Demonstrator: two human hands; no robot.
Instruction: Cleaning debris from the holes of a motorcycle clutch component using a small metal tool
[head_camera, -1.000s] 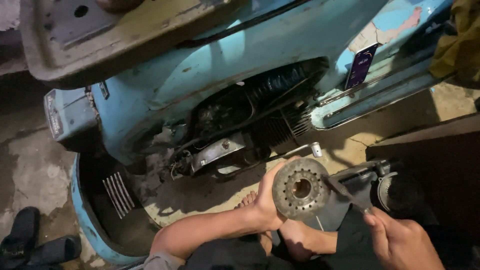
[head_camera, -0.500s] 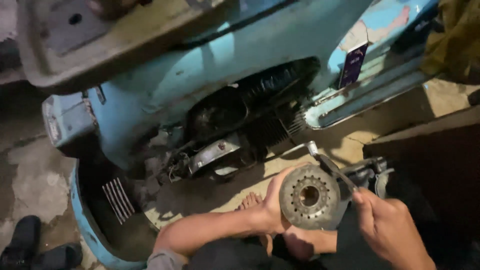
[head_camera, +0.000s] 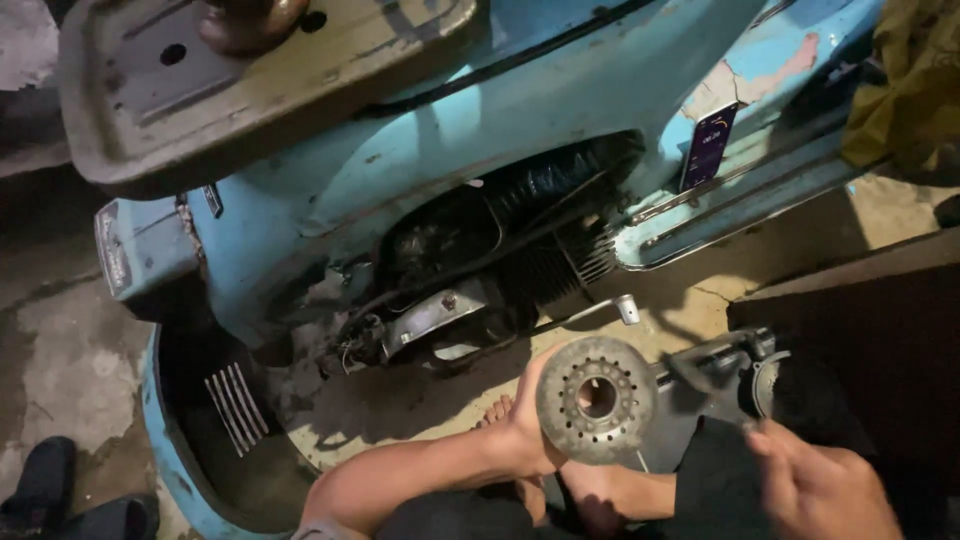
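My left hand grips a round, toothed metal disc by its left edge. The disc has a centre hole ringed by small holes and faces me. My right hand is blurred at the lower right, a little away from the disc. It seems to be closed on a thin metal tool whose blurred tip points up-left toward the disc. Behind the disc lies a light blue scooter on its side, with its dark engine exposed.
A grey metal engine part sits on the concrete floor right of the disc. My bare foot shows beneath the disc. A black shoe is at the lower left, yellow cloth at the upper right, and a dark wooden board to the right.
My right hand has drawn back down and to the right, taking the tool off the disc. The disc has shifted slightly and now faces me more squarely.
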